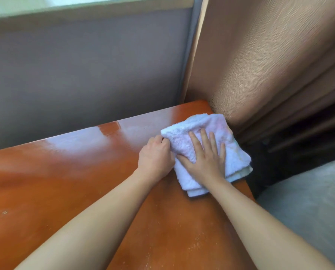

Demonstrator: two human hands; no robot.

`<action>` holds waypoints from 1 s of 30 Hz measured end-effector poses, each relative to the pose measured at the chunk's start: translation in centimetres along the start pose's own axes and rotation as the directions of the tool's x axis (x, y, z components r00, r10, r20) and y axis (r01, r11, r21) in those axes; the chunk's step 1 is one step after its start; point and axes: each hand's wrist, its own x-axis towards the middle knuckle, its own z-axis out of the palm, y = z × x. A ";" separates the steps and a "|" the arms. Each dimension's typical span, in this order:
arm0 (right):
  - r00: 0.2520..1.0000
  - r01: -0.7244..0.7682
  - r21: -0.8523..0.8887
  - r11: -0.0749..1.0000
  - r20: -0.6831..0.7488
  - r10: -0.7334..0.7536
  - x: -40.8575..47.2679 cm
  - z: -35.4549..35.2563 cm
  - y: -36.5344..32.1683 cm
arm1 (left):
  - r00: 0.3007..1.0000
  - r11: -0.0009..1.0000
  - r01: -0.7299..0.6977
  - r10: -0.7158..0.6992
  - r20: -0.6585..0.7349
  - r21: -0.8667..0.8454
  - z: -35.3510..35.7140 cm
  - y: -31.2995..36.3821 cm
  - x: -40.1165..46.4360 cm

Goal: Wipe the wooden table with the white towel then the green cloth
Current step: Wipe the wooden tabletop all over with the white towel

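the right hand [205, 158] is laid flat on the white towel [207, 151], fingers straight and spread, pressing it down onto the counter [65, 172]. the left hand [156, 156] is curled at the towel's 9 o'clock edge, where the fabric is pinched between fingers and thumb. this split looks deliberate: weight is supplied by the flat palm so the pile is kept in contact with the wood, while the pinched edge is kept from bunching or sliding out of its fold.

the towel is folded into a thick, roughly square pad of several layers, seen stacked at its 5 o'clock corner. it sits toward 1 o'clock on the counter, near the far right corner, with one corner overhanging the right edge. its surface is fluffy and looped, white with a faint pink cast.

the counter is glossy reddish-brown wood, smooth enough that pale window light is reflected along its far edge. pale specks and crumbs are scattered on it toward 6 o'clock, so that part is judged not yet wiped.

a ribbed tan curtain [270, 65] hangs at 1 o'clock, just beside the towel. a flat grey panel [84, 75] stands at 11 o'clock. grey upholstery [309, 201] lies at 4 o'clock. the green cloth is not in view.
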 end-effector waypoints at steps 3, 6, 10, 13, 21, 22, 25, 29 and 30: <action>0.993 -0.068 -0.006 0.998 0.092 0.068 4.4 -0.5 -0.2 | 0.999 1.000 -0.024 0.024 0.021 -0.007 0.1 0.0 0.1; 0.987 -0.114 0.025 0.993 0.118 0.110 9.8 -0.8 -0.6 | 1.000 1.000 -0.009 0.009 0.030 0.000 0.7 -0.1 -0.2; 0.988 -0.095 0.039 0.995 0.128 0.089 11.9 -0.7 -0.6 | 0.999 1.000 0.005 -0.004 0.048 -0.017 1.8 -0.4 -1.1; 0.996 -0.034 0.030 0.999 0.083 0.031 9.0 -0.4 -0.1 | 0.997 1.000 0.022 -0.021 0.071 -0.021 2.0 -0.2 -1.7; 0.998 -0.033 0.047 0.998 0.053 0.030 -3.5 -0.3 1.4 | 0.995 0.998 -0.061 0.064 0.081 -0.034 1.7 1.5 -4.0; 0.998 -0.040 0.042 0.998 0.045 0.038 -5.2 -0.3 1.5 | 0.993 0.997 -0.079 0.080 0.087 -0.008 1.9 1.3 -4.1; 0.995 -0.066 0.007 0.998 0.070 0.065 -8.1 -0.1 1.9 | 0.984 0.991 -0.122 0.113 0.139 0.058 2.5 0.4 -3.9; 0.990 -0.092 -0.018 0.996 0.109 0.093 -7.2 -0.4 2.0 | 0.973 0.986 -0.138 0.116 0.201 0.095 2.5 0.1 -3.8; 0.989 -0.092 -0.019 0.996 0.115 0.094 -7.0 -0.4 2.0 | 0.972 0.987 -0.127 0.104 0.210 0.097 2.4 0.3 -3.8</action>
